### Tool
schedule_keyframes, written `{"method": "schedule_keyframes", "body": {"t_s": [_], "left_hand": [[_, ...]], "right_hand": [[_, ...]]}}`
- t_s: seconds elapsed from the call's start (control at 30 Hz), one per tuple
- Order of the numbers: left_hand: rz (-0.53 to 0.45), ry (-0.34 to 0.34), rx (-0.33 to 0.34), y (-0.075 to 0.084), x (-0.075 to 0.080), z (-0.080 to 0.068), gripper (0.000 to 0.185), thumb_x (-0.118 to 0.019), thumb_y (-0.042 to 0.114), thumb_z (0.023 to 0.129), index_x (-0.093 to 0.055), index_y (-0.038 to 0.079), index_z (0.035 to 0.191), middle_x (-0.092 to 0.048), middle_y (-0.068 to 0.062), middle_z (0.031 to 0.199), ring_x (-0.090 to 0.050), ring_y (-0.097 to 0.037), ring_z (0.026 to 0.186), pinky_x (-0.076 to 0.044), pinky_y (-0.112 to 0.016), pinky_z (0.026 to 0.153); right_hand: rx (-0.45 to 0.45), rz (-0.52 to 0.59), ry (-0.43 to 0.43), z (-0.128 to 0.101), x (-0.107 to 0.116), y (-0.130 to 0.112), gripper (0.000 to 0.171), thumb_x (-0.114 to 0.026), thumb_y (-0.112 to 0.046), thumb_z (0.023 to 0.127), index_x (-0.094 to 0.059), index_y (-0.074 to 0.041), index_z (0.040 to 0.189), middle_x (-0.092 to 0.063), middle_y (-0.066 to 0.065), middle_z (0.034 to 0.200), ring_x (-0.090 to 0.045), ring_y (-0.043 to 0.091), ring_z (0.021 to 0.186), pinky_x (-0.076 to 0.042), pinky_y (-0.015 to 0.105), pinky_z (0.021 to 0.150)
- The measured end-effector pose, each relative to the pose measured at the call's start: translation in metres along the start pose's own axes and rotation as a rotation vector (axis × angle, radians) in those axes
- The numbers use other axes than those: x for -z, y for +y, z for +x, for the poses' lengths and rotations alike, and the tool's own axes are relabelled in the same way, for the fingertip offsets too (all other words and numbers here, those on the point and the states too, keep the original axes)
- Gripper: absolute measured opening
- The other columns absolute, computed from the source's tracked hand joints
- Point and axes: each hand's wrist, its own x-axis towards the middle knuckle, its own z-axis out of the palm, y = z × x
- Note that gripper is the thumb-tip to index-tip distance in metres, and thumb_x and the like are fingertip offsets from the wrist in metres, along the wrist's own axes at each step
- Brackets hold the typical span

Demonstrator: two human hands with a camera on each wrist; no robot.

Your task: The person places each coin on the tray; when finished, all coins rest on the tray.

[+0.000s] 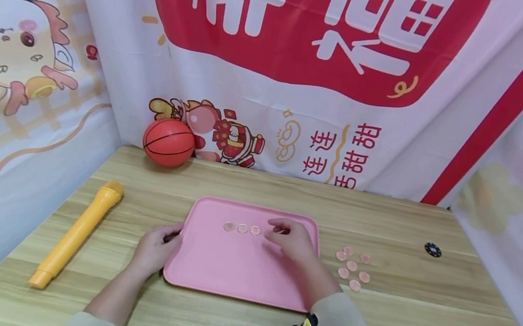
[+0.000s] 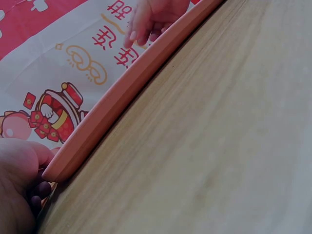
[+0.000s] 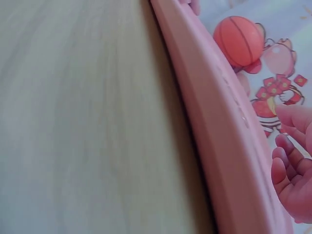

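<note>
- Left hand (image 1: 156, 250): fingers pinch pink tray (image 1: 224, 271).
- Right hand (image 1: 292, 240): fingers loosely spread beside coin row (image 1: 243, 228), apparently mid-laying.
- Next: probably fetching loose coins (image 1: 351, 265), centre right.

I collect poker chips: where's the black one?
In the head view, the chip lies on the right of the table, farther right than the coins beside the tray.
</note>
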Motion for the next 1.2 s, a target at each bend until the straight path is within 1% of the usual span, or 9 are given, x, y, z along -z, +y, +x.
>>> {"method": "schedule_keyframes", "body": {"t_s": [0.17, 0.37, 0.6, 0.67, 0.8, 0.9, 1.03, 1.13, 1.2], "left_hand": [[-0.001, 0.004, -0.001, 0.0, 0.0, 0.0, 0.035, -0.06, 0.012, 0.094, -0.065, 0.0, 0.126, -0.068, -0.021, 0.118, -0.064, -0.03, 0.105, -0.051, -0.035, 0.089], [0.009, 0.015, 0.0, 0.0, 0.0, -0.002, 0.035, -0.06, 0.013, 0.093, -0.065, 0.0, 0.125, -0.068, -0.021, 0.118, -0.064, -0.028, 0.104, -0.051, -0.034, 0.088], [0.004, -0.001, 0.007, 0.0, 0.0, -0.002, 0.035, -0.06, 0.012, 0.094, -0.064, 0.001, 0.126, -0.067, -0.021, 0.121, -0.064, -0.029, 0.106, -0.05, -0.035, 0.09], [0.006, -0.001, 0.009, 0.0, 0.0, -0.002, 0.035, -0.06, 0.012, 0.094, -0.064, 0.001, 0.126, -0.067, -0.021, 0.121, -0.063, -0.029, 0.106, -0.05, -0.036, 0.091], [0.002, -0.002, 0.007, 0.0, -0.001, -0.002, 0.035, -0.06, 0.012, 0.094, -0.064, 0.0, 0.127, -0.066, -0.022, 0.121, -0.063, -0.03, 0.107, -0.05, -0.039, 0.092], [0.002, -0.003, 0.003, 0.0, -0.001, -0.002, 0.035, -0.06, 0.012, 0.094, -0.064, 0.0, 0.127, -0.066, -0.023, 0.122, -0.063, -0.031, 0.108, -0.049, -0.041, 0.094], [0.003, -0.003, 0.005, 0.001, -0.001, -0.001, 0.035, -0.06, 0.012, 0.094, -0.064, 0.0, 0.127, -0.066, -0.023, 0.122, -0.063, -0.031, 0.108, -0.049, -0.041, 0.094], [0.001, -0.002, 0.008, 0.0, -0.001, -0.001, 0.035, -0.06, 0.012, 0.094, -0.064, 0.0, 0.127, -0.066, -0.022, 0.122, -0.063, -0.031, 0.108, -0.05, -0.04, 0.093], [-0.001, -0.001, 0.008, 0.001, 0.0, -0.001, 0.035, -0.059, 0.012, 0.094, -0.064, 0.0, 0.127, -0.066, -0.022, 0.122, -0.063, -0.031, 0.108, -0.05, -0.039, 0.092]], "right_hand": [[0.0, -0.016, 0.045, -0.011, 0.025, 0.008, 0.036, -0.076, -0.014, 0.083, -0.07, -0.008, 0.118, -0.067, 0.012, 0.105, -0.059, 0.017, 0.085, -0.053, 0.028, 0.062], [-0.097, 0.044, 0.049, -0.023, 0.052, 0.021, 0.041, -0.074, -0.018, 0.086, -0.066, -0.009, 0.125, -0.064, 0.012, 0.113, -0.056, 0.017, 0.086, -0.051, 0.025, 0.065], [-0.002, -0.049, 0.106, -0.037, 0.08, 0.035, 0.041, -0.073, -0.019, 0.087, -0.066, -0.004, 0.125, -0.067, 0.014, 0.107, -0.058, 0.012, 0.089, -0.048, 0.019, 0.069], [-0.023, -0.006, 0.109, -0.041, 0.086, 0.039, 0.042, -0.073, -0.017, 0.087, -0.065, -0.003, 0.126, -0.066, 0.013, 0.107, -0.057, 0.009, 0.081, -0.048, 0.02, 0.062], [-0.102, 0.152, 0.103, -0.051, 0.098, 0.044, 0.047, -0.07, -0.013, 0.09, -0.057, 0.0, 0.133, -0.059, 0.009, 0.108, -0.052, 0.008, 0.064, -0.044, 0.022, 0.047], [-0.15, 0.233, 0.098, -0.06, 0.107, 0.049, 0.05, -0.067, -0.013, 0.092, -0.051, 0.001, 0.138, -0.053, 0.005, 0.107, -0.053, 0.009, 0.057, -0.039, 0.022, 0.042], [-0.216, 0.278, 0.089, -0.07, 0.121, 0.057, 0.055, -0.067, -0.017, 0.093, -0.046, -0.002, 0.141, -0.049, 0.002, 0.106, -0.06, 0.01, 0.063, -0.043, 0.021, 0.046], [-0.233, 0.199, 0.087, -0.075, 0.133, 0.063, 0.057, -0.066, -0.026, 0.094, -0.046, -0.005, 0.143, -0.05, 0.005, 0.111, -0.059, 0.013, 0.082, -0.051, 0.023, 0.059], [-0.22, 0.096, 0.094, -0.078, 0.141, 0.067, 0.056, -0.064, -0.03, 0.095, -0.047, -0.007, 0.143, -0.052, 0.01, 0.118, -0.054, 0.017, 0.093, -0.053, 0.024, 0.069]]}}
